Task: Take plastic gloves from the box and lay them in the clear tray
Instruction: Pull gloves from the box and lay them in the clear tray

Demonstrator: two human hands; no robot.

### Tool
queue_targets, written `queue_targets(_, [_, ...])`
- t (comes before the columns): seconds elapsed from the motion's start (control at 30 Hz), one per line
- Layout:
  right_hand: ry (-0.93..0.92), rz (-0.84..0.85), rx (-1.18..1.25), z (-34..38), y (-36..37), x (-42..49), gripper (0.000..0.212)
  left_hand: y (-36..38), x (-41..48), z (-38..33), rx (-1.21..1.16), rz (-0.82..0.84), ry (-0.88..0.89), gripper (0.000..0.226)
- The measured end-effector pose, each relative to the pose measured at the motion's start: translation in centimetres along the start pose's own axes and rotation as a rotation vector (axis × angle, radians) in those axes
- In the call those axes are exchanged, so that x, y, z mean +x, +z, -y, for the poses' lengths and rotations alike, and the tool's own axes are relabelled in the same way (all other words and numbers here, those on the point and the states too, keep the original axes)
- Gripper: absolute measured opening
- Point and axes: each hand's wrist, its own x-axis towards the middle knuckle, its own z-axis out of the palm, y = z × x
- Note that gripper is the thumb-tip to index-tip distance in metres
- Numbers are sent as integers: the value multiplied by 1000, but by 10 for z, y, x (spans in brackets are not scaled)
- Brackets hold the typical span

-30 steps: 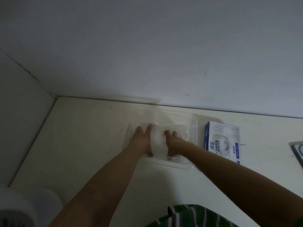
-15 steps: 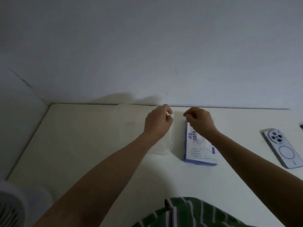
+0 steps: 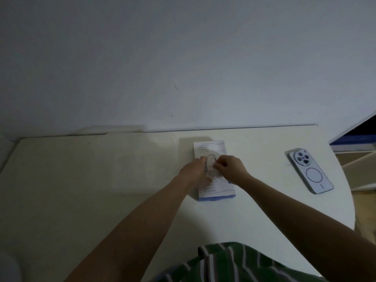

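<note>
The white-and-blue glove box (image 3: 218,190) lies flat on the table, its oval opening facing up. Clear plastic glove material (image 3: 210,166) bulges out of that opening. My right hand (image 3: 231,167) pinches this plastic at the opening's right side. My left hand (image 3: 193,169) curls its fingers over the box's left edge beside the opening and holds it. The clear tray (image 3: 146,137) sits just left of the box near the wall, faint in the dim light; I cannot make out what lies in it.
A pale blue phone (image 3: 310,173) lies face down right of the box, near the table's rounded right edge. A wall runs along the table's back edge. Shelving (image 3: 356,139) stands at the far right. My striped shirt (image 3: 234,261) is at the bottom.
Both hands left the tray and came to the glove box. The view swung right, so the box now lies under my hands and the phone is in full sight.
</note>
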Motion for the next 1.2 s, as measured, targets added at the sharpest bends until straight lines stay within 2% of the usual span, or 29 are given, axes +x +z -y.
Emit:
queue_targets(0.13, [133, 57, 553, -3, -10, -8, 11, 8, 2, 0, 83, -43, -18, 67])
queue_targets(0.33, [140, 41, 776, -7, -13, -16, 9, 5, 3, -2, 120, -45, -15, 71])
queue_targets(0.4, [156, -12, 747, -7, -12, -14, 10, 4, 1, -5, 136, -72, -5, 68])
queue_targets(0.47, [149, -53, 621, -6, -10, -10, 13, 4, 0, -8, 146, -116, 31, 64])
queue_targets(0.57, [108, -34, 152, -4, -7, -8, 44, 5, -2, -8, 181, -107, 92, 48])
queue_targets(0.63, [50, -22, -45, -2, -6, -7, 37, 6, -1, -6, 193, -63, 87, 43])
queue_targets(0.73, [14, -33, -1, -2, -7, -6, 32, 6, 1, -2, 177, -17, 73, 41])
queue_targets(0.83, [-11, -45, 179, -4, -9, -6, 30, 1, 4, -1, 172, 50, 40, 40])
queue_targets(0.97, [-26, -45, 453, -4, -10, -8, 25, -6, 6, -7, 317, 126, 42, 46])
queue_targets(1.07, [-79, -65, 637, -1, -12, -11, 24, -8, 8, -13, 415, 141, 49, 48])
queue_targets(1.2, [-160, -165, 941, 20, -41, -10, 26, -2, 9, -18, 389, 140, 15, 59])
